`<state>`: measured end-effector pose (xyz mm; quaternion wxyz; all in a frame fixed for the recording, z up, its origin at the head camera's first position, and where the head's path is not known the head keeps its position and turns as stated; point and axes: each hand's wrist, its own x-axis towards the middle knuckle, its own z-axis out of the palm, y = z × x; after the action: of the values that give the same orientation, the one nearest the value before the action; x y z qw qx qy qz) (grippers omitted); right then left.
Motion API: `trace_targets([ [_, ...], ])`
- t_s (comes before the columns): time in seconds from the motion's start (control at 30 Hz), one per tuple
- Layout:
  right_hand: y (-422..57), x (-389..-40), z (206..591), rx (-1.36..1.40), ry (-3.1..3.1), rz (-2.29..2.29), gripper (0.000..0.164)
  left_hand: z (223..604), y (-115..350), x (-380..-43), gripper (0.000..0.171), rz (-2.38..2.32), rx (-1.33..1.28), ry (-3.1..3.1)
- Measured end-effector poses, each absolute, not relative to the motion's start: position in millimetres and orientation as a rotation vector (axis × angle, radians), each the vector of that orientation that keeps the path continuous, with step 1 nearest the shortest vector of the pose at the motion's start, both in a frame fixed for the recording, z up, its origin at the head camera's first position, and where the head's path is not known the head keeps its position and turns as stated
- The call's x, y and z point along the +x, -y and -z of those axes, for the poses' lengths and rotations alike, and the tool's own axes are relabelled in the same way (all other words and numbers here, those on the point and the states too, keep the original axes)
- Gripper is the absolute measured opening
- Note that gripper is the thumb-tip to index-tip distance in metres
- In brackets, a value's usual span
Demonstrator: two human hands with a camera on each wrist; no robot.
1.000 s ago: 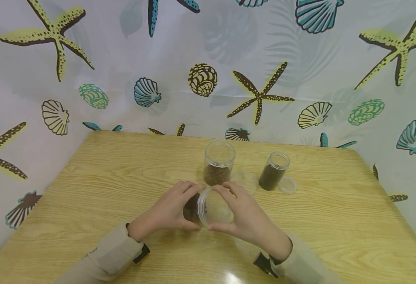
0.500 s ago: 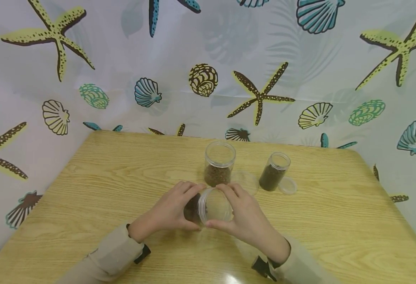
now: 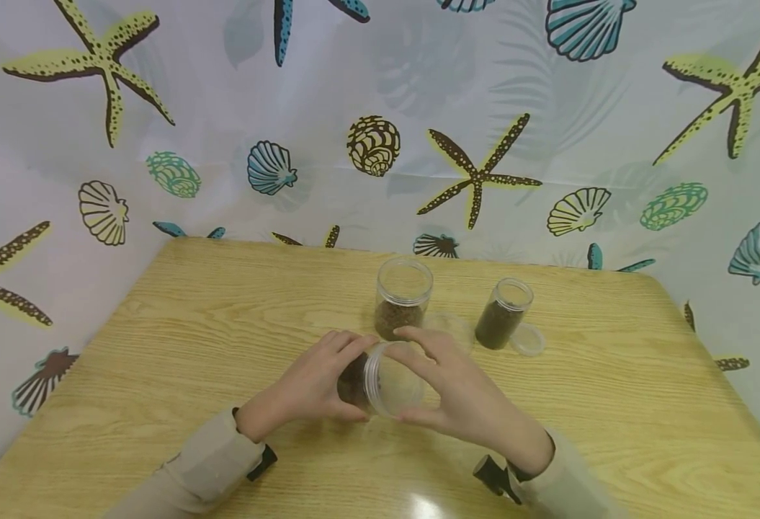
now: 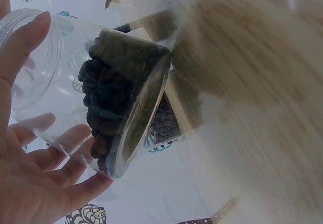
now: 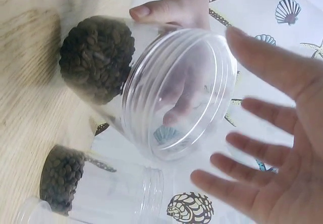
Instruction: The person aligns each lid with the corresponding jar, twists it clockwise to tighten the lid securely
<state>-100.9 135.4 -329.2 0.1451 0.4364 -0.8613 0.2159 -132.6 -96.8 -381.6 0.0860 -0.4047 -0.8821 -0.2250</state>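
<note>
Clear jar [image 4: 88, 93] sits tilted in curled left fingers [image 4: 91, 187], beside spread, empty right fingers [image 5: 255, 147].

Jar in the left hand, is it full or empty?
Neither, partly full: the left wrist view shows dark beans at the base of the jar and clear wall toward the other end.

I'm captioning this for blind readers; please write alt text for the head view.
The left hand grips a tilted, clear cylindrical jar with dark contents over a yellow wood-grain table, the right hand beside its rim. Behind stand a wide clear jar and a narrower clear jar, both partly filled, a round clear lid beside the narrower.
</note>
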Motion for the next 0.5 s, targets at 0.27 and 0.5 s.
trace_targets([
  [0.27,-135.2,-105.7,336.3,1.449,2.326,-0.616,0.075,381.7,97.4,-132.8,0.095,0.677,-1.207,2.635],
  [0.5,-133.0,-107.1,339.9,1.448,2.306,-0.635,0.076,382.0,98.3,-132.3,0.094,0.684,-1.210,2.623],
])
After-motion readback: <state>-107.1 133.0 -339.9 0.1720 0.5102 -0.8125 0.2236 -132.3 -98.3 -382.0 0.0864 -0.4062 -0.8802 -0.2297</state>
